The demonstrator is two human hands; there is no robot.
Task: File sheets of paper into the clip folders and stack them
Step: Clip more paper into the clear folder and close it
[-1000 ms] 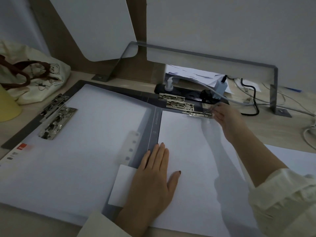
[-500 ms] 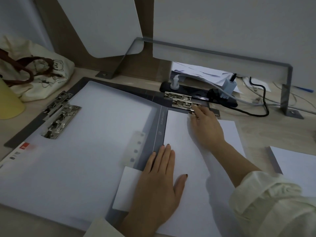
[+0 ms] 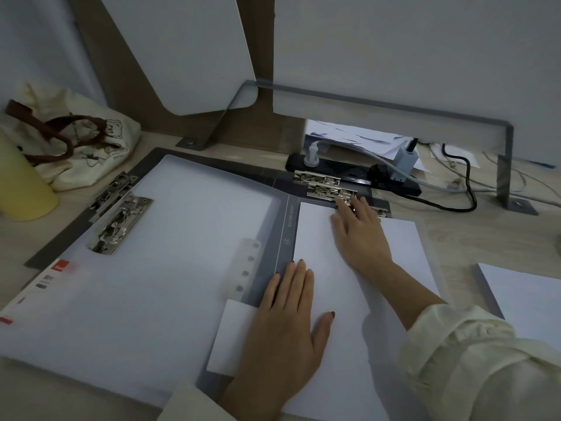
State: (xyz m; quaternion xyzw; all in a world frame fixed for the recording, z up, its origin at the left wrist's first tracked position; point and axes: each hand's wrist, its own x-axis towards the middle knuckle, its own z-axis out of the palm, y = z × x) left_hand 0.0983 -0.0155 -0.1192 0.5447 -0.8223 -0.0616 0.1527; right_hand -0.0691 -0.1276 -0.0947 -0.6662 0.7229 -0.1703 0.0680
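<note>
Both hands' fingers (image 3: 299,270) lie flat on the sheet (image 3: 343,299), power strip (image 3: 352,174) behind.

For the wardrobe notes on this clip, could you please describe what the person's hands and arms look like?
Both arms wear loose cream long sleeves. The right sleeve is rumpled and pushed back, baring the forearm. Only the left cuff shows. The left hand has dark-painted nails; the right hand shows no rings or watch.

Dim light; pale wooden desk (image 3: 455,238) against white panels (image 3: 394,56).
</note>
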